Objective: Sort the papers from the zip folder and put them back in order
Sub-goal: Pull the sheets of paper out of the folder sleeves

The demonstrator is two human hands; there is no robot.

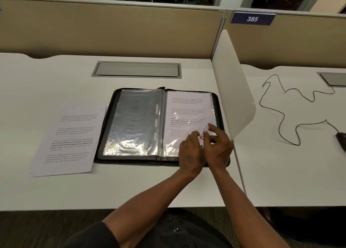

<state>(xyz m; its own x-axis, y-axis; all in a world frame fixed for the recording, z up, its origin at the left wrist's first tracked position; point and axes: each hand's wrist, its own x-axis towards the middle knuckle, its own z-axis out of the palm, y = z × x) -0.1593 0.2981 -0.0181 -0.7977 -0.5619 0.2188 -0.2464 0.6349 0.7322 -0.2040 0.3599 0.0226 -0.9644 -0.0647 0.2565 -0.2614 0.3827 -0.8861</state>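
Note:
A black zip folder [106, 124] lies open on the white desk [61, 83]. Its left side shows clear plastic sleeves [134, 120] with no paper visible in them. On its right side a printed page [187, 107] sits under a clear sleeve. Both my hands are at that sleeve's lower right part. My left hand [191, 152] rests on the sleeve with fingers bent. My right hand [215, 145] pinches the clear plastic between thumb and fingers. A small stack of loose printed papers [69, 141] lies on the desk left of the folder.
A white divider panel [232, 83] stands just right of the folder. Beyond it, on the neighbouring desk, lie a black cable [280, 116] and a mouse [341, 138]. A grey cable hatch [136, 69] is set into the desk behind the folder.

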